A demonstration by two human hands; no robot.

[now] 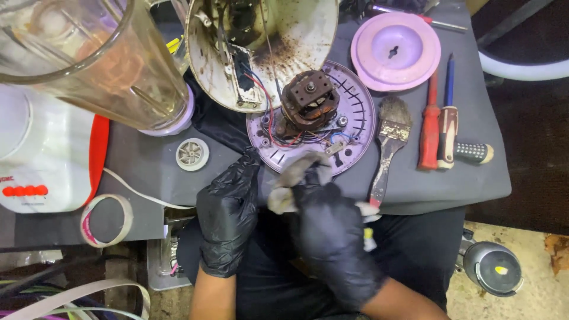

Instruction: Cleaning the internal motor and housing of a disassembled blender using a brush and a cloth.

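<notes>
Both black-gloved hands pinch a soft, limp grey rag (294, 178) at the table's near edge, left hand (228, 219) steadying, right hand (332, 228) gripping, beside the heavy, rigid motor base (355, 112).

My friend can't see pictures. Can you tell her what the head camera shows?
Two hands in black gloves, the left hand and right hand, hold a grey rag over a grey table. Just beyond sits an opened blender base with its brown motor showing. A paintbrush and screwdrivers lie to the right.
</notes>
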